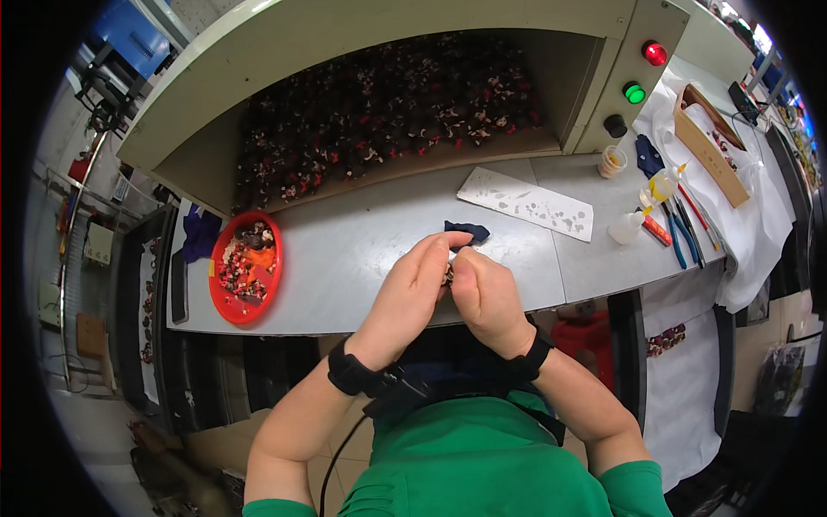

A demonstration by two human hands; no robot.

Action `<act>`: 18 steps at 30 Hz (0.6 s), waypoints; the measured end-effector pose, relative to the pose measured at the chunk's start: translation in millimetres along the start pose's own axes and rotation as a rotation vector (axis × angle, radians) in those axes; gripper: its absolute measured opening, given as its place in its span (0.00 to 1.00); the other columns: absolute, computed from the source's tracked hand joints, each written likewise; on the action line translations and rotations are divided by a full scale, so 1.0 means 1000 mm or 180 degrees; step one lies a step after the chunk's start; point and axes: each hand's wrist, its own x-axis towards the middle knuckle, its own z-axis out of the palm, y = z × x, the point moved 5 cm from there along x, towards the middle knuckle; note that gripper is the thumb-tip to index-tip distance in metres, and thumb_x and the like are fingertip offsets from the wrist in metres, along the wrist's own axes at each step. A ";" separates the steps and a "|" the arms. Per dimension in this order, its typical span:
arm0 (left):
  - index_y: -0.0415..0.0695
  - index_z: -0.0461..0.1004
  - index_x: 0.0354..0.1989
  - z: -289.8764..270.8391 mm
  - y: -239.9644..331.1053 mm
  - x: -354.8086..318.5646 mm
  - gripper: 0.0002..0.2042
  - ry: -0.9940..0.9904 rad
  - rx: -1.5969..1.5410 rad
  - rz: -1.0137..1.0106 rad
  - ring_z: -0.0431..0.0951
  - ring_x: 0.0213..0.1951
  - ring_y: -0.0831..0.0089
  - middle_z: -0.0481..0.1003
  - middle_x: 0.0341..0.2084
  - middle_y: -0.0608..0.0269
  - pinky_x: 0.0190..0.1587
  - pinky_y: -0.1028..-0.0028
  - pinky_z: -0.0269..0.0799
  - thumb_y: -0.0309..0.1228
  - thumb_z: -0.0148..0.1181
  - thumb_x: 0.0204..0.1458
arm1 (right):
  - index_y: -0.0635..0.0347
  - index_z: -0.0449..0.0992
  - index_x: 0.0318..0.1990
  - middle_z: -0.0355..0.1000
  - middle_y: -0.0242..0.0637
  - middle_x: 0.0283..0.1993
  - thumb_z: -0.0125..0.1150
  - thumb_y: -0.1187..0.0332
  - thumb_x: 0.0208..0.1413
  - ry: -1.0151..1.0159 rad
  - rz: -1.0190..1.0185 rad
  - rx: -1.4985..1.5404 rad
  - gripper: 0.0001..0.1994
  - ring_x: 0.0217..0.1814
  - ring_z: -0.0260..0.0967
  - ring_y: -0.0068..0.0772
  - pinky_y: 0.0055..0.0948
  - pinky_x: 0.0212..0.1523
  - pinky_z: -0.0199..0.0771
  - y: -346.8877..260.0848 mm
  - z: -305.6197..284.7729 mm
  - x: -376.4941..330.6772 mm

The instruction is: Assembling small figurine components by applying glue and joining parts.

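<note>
Head view of a grey workbench, read left to right. At far left a red round tray [245,269] holds a heap of small dark, red and white pieces, with a dark blue cloth [200,234] just beyond it. At centre, above the bench's near edge [345,302], the left hand [412,284] and right hand [484,291] meet, fingertips curled together and pinched from both sides on a small dark piece [448,274], which is almost wholly hidden between them; whether it touches the bench cannot be told. Each wrist bears a black band. Just past the fingers lies a dark blue scrap [468,231], apart from the hands. Behind, an open cabinet [388,103] is packed with rows of similar dark pieces. Further right lie a white speckled sheet [525,202], squeeze bottles [627,226], blue-handled pliers [680,233] and a wooden box [708,142].

Judged from its size, the piece is light, and probably delicate in its small parts, so it is best held by fingertip pinch on its body, with gentle pressure.
</note>
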 end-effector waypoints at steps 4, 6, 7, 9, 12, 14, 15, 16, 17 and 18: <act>0.42 0.72 0.51 -0.007 0.004 -0.007 0.19 -0.0283 0.0391 -0.0331 0.56 0.21 0.86 0.62 0.21 0.75 0.22 0.82 0.53 0.41 0.38 0.67 | 0.62 0.69 0.30 0.70 0.44 0.26 0.49 0.66 0.61 0.0169 -0.0422 -0.0319 0.10 0.26 0.69 0.50 0.40 0.27 0.70 0.001 0.006 -0.001; 0.42 0.72 0.50 -0.006 0.000 -0.012 0.19 -0.0392 -0.0001 -0.0939 0.57 0.22 0.86 0.62 0.22 0.74 0.24 0.82 0.55 0.42 0.40 0.66 | 0.61 0.70 0.30 0.70 0.44 0.26 0.50 0.66 0.61 0.0118 -0.0437 -0.0380 0.10 0.26 0.70 0.50 0.40 0.27 0.70 -0.003 0.004 -0.002; 0.43 0.71 0.52 -0.005 -0.001 -0.014 0.20 -0.0412 -0.0205 -0.1125 0.53 0.19 0.87 0.59 0.20 0.76 0.21 0.83 0.50 0.44 0.40 0.66 | 0.61 0.70 0.30 0.70 0.44 0.26 0.51 0.66 0.60 0.0063 -0.0447 -0.0455 0.09 0.26 0.70 0.50 0.40 0.26 0.70 -0.005 0.003 -0.002; 0.43 0.70 0.54 -0.001 -0.006 -0.016 0.21 -0.0437 -0.0412 -0.1311 0.48 0.17 0.87 0.56 0.18 0.78 0.17 0.83 0.45 0.45 0.40 0.66 | 0.61 0.71 0.31 0.71 0.45 0.26 0.50 0.66 0.61 0.0034 -0.0385 -0.0423 0.09 0.26 0.70 0.50 0.39 0.27 0.71 -0.003 0.004 -0.002; 0.43 0.68 0.57 0.006 -0.016 -0.015 0.21 -0.0224 -0.1082 -0.1159 0.47 0.15 0.88 0.55 0.17 0.79 0.16 0.84 0.43 0.44 0.41 0.66 | 0.62 0.72 0.33 0.71 0.45 0.26 0.49 0.65 0.62 0.0029 -0.0132 -0.0072 0.11 0.26 0.71 0.48 0.37 0.27 0.72 -0.001 0.002 0.000; 0.43 0.70 0.53 0.011 -0.017 -0.014 0.18 -0.0450 -0.1479 -0.1026 0.50 0.16 0.88 0.57 0.18 0.78 0.17 0.84 0.44 0.41 0.39 0.66 | 0.62 0.73 0.33 0.71 0.45 0.26 0.47 0.65 0.62 0.0059 0.0063 0.0256 0.12 0.25 0.71 0.47 0.35 0.27 0.72 0.000 0.000 0.000; 0.43 0.70 0.53 0.013 -0.018 -0.014 0.18 -0.0451 -0.1473 -0.1034 0.50 0.16 0.88 0.57 0.18 0.78 0.17 0.84 0.44 0.41 0.39 0.66 | 0.63 0.73 0.33 0.71 0.45 0.25 0.46 0.64 0.63 0.0020 0.0280 0.0452 0.13 0.24 0.71 0.44 0.34 0.28 0.72 0.002 0.000 0.000; 0.44 0.70 0.54 0.015 -0.020 -0.013 0.18 -0.0396 -0.1636 -0.1035 0.49 0.15 0.87 0.57 0.18 0.77 0.16 0.84 0.45 0.39 0.38 0.66 | 0.63 0.73 0.34 0.71 0.44 0.24 0.45 0.63 0.63 -0.0020 0.0497 0.0651 0.14 0.24 0.72 0.41 0.32 0.28 0.72 0.006 0.001 -0.001; 0.44 0.69 0.55 0.017 -0.020 -0.012 0.18 -0.0340 -0.1798 -0.1034 0.49 0.15 0.87 0.56 0.17 0.77 0.16 0.84 0.45 0.38 0.37 0.66 | 0.63 0.73 0.34 0.71 0.44 0.24 0.45 0.63 0.63 -0.0016 0.0500 0.0659 0.14 0.24 0.72 0.41 0.32 0.28 0.72 0.007 0.000 0.000; 0.44 0.69 0.55 0.018 -0.023 -0.009 0.18 -0.0341 -0.1795 -0.1042 0.49 0.15 0.87 0.56 0.17 0.77 0.16 0.84 0.45 0.38 0.37 0.66 | 0.63 0.73 0.33 0.71 0.42 0.24 0.43 0.62 0.65 -0.0003 0.0496 0.0687 0.16 0.23 0.72 0.38 0.31 0.28 0.72 0.007 -0.002 -0.001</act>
